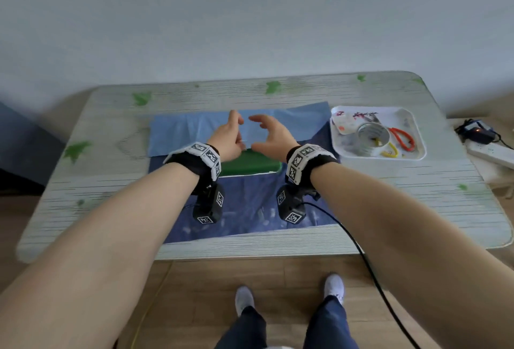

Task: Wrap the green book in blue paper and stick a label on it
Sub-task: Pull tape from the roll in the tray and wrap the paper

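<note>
Book (250, 165) part-hidden, blue paper (189, 131) folded over

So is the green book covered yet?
Partly: the blue paper is folded over the green book, whose near strip shows bare.

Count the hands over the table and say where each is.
2. The left hand hovers over the blue paper, left of centre; the right hand is beside it, at the far edge of the green book.
</note>
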Demonstrator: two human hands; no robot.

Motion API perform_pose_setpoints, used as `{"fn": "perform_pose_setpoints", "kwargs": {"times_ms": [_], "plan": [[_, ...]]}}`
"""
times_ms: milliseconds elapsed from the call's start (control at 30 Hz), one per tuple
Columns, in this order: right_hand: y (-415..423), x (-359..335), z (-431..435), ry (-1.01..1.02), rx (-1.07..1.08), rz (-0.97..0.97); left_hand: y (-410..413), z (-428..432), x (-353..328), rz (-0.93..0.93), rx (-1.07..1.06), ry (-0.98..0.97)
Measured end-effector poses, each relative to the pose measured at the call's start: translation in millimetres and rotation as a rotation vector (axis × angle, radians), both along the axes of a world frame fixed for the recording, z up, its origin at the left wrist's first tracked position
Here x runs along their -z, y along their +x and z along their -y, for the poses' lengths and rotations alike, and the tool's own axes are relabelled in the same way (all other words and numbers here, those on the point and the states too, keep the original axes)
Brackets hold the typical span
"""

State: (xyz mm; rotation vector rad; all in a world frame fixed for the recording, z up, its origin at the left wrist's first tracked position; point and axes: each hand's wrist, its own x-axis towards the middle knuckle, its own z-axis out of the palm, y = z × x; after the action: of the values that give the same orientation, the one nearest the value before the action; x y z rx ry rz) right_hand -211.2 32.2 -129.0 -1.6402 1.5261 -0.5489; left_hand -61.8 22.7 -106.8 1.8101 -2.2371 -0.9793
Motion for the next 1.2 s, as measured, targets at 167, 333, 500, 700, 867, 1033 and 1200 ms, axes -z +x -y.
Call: {"fn": "perform_pose_setpoints", "kwargs": {"times_ms": [167,333,500,700,867,1033,1200], "plan": [[9,-35,10,-0.097,-0.059,-0.075,1,9,-31,0.045,0.023,-0.059],[-4,-55,16,-0.206,-0.016,-0.095,-8,15,-54,0.071,0.090,-0.107],[-7,-64,30,-0.210,-0.007,-0.108,-12,37,-59,0.110,0.124,-0.110],[-2,-52,68,-0.176,-0.073,-0.279,-11,76,-40,0.173,0.197,-0.069],[23,-51,123,-0.115,0.001,-0.417,8,138,-29,0.163,0.196,-0.033],[23,-43,161,-0.104,0.172,-0.420,21,166,-9,0.096,0.132,-0.025],[12,-24,179,-0.081,0.185,-0.478,40,177,20,0.339,0.363,0.012]]}}
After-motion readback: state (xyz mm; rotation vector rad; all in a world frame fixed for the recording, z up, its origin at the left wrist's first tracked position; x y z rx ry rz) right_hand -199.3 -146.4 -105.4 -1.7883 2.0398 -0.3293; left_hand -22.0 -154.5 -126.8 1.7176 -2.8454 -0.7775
